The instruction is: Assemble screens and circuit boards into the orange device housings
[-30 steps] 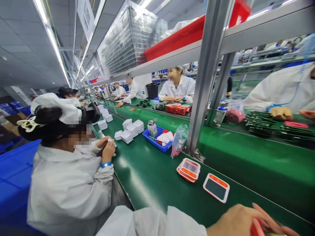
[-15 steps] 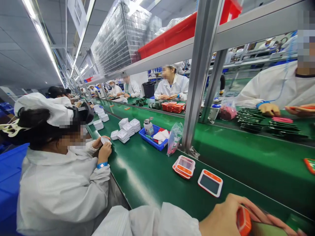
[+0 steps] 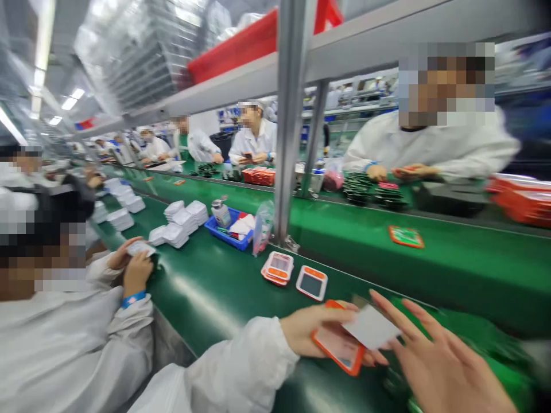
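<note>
- Orange frame (image 3: 340, 346), lower right of the frame, lies in the grasp of the wearer's left hand (image 3: 307, 328), its fingers closed around one end.
- Pale panel (image 3: 373, 327) slants over the frame's upper corner; the right hand (image 3: 447, 355), fingers long and spread, meets its right edge, though whether it grips cannot be told.
- White-and-orange device (image 3: 312, 283) rests at centre right, just beside a small stack (image 3: 278, 268).
- Blue tray (image 3: 227, 237) sits near centre, beside white cases (image 3: 181, 222).
- Far left, a co-worker (image 3: 73, 344) holds a white piece (image 3: 141, 248).
</note>
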{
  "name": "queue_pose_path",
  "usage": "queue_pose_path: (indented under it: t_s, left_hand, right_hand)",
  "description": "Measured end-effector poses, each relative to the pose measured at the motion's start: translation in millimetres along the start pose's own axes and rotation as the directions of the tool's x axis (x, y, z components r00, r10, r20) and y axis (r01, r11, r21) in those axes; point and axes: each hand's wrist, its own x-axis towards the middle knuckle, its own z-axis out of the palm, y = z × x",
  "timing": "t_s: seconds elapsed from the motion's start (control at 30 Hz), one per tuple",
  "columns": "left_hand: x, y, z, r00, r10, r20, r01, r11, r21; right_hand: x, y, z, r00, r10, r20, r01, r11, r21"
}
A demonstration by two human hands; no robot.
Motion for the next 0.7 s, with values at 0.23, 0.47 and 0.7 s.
queue_pose_path:
  t_s: [0.23,0.47,0.7]
  left_hand:
    - [-15.2,-8.3,15.7,0.937,-0.132,0.324,0.216,0.947,-0.238]
    - [-13.7,-28.4,9.6,0.882,-0.188,0.432,0.229,0.972,-0.044]
    - [-15.4,-23.0,13.2,0.883,-0.233,0.406,0.262,0.965,-0.016]
  right_hand:
    - [-10.1,-32.5,21.0,0.963,-0.187,0.195,0.154,0.973,0.172]
    - [-14.6,-25.3,3.1,0.835,-0.113,0.538,0.105,0.993,0.046]
    - [-16.2,-28.2,3.2,0.826,-0.089,0.556,0.124,0.992,-0.026]
